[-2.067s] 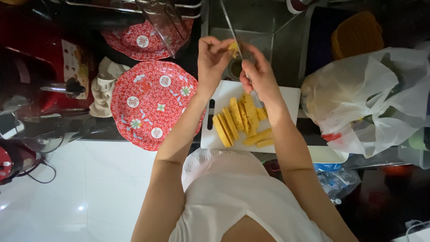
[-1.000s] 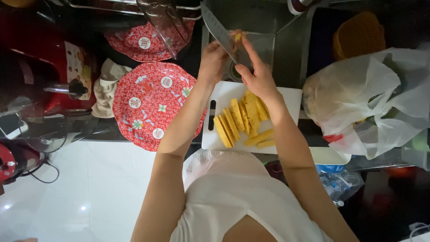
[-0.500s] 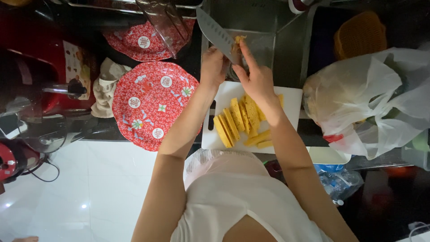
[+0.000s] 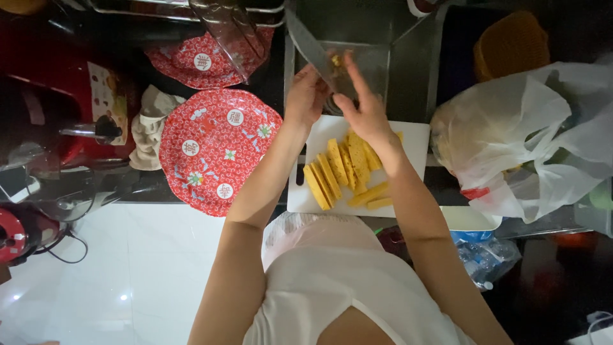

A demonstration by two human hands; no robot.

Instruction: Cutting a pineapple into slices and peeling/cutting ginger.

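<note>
My left hand (image 4: 305,97) grips the handle of a large knife (image 4: 310,45), its blade raised over the steel sink (image 4: 408,57). My right hand (image 4: 363,108) has its fingers against the blade, where a small yellow scrap (image 4: 334,61) clings. Below both hands a white cutting board (image 4: 415,137) carries several yellow slices (image 4: 338,169) laid in a fanned row, with a couple of thin strips at their lower edge.
A red patterned plate (image 4: 217,150) lies left of the board, a second one (image 4: 198,61) behind it under a clear lid. White plastic bags (image 4: 530,140) bulge at the right. A cloth (image 4: 150,124) and red appliances (image 4: 38,96) sit at the left.
Both hands rose from the board toward the sink. The knife tilted up with its blade over the sink, and my right fingers moved along the blade.
</note>
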